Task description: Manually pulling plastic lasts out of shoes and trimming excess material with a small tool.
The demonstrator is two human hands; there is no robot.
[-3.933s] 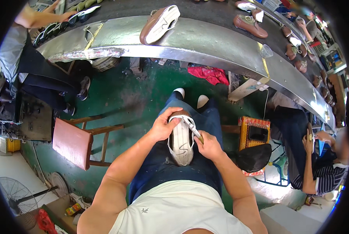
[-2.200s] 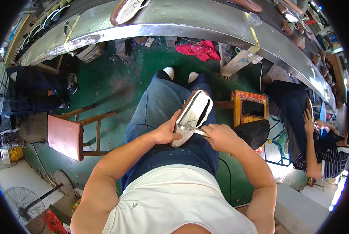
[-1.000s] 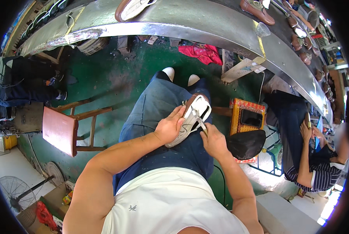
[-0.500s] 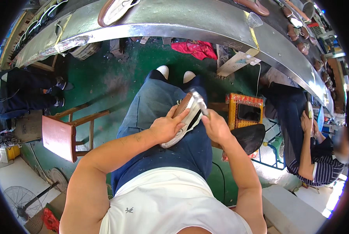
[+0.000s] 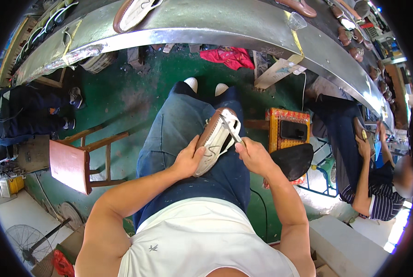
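A brown-and-white shoe point(image 5: 210, 147) rests at a slant across my thighs, stitching along its brown edge and a loose dark thread on the pale part. My left hand point(image 5: 189, 158) grips its near left side, thumb uppermost. In my right hand point(image 5: 254, 156) is a slim metal hand tool point(image 5: 231, 129), whose exact kind I cannot make out. Its tip reaches over the far end of the shoe; whether it touches is unclear. The fingers of my right hand close round the tool's near end.
A metal-edged workbench point(image 5: 183, 39) curves across the front, bearing another brown-and-white shoe point(image 5: 135, 16) and a clear cup point(image 5: 297, 21). A stool point(image 5: 70, 165) stands left. At right are a phone point(image 5: 293, 130) on an orange seat and a seated person point(image 5: 377, 184) holding a shoe.
The shoe has turned so more of its pale part faces up. My left hand has slid back from its top to its side. The tool's tip has moved slightly left and lower.
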